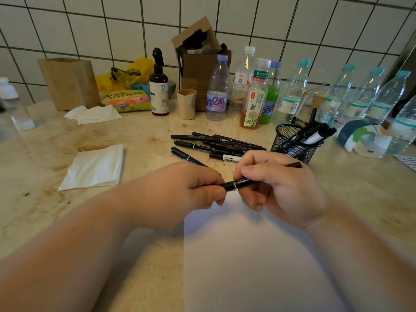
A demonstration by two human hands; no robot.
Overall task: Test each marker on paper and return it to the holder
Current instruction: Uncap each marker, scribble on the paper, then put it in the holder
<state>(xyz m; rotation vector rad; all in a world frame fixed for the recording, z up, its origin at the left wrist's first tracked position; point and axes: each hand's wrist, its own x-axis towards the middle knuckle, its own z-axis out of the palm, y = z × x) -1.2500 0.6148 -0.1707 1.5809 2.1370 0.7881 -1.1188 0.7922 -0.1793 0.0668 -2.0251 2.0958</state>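
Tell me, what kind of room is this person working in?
Probably a kitchen or pantry counter pressed into use as a desk. A white tiled wall backs a stained stone countertop, crowded with drink bottles and a pump bottle, beside loose markers and a mesh holder.

My counter is beige marbled stone with brown stains, and it runs back to a wall of white square tiles with dark grout. Against that wall I see a wooden box, a yellow plastic bag, a dark pump bottle, open cardboard boxes, a beige cup and a row of plastic bottles. White tissues lie on my left. The light is soft and even.
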